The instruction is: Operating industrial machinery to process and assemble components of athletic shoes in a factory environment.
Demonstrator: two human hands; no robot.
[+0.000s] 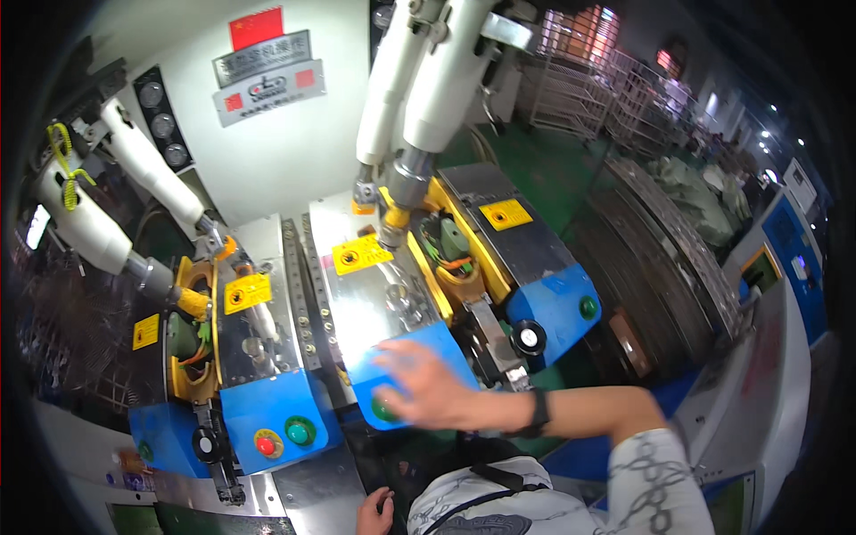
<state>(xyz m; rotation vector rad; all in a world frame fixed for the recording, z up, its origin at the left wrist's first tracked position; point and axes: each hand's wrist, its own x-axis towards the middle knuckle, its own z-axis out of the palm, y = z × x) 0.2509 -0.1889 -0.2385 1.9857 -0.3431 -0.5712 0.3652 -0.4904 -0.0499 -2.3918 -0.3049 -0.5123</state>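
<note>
My right hand [419, 383], smeared by motion, reaches over the blue front panel [428, 348] of the middle machine block. Its fingers are spread and hold nothing; they partly cover a green push button [383, 408], and whether they touch it I cannot tell. Down by my body, my left hand [375, 513] has loosely curled fingers with nothing visible in them. Right of my right hand, a shoe-shaped tan piece [460, 283] with a dark green part sits in a yellow-edged slot. A similar green part [183, 337] sits in the left slot. White arms with yellow-tipped ends reach over both slots.
A second blue panel [276, 419] at left carries a red button [267, 443] and a green one [300, 432]. Black round knobs [528, 337] stand out in front. Wire racks [571, 94] and a dark slatted conveyor-like surface [655, 259] lie to the right.
</note>
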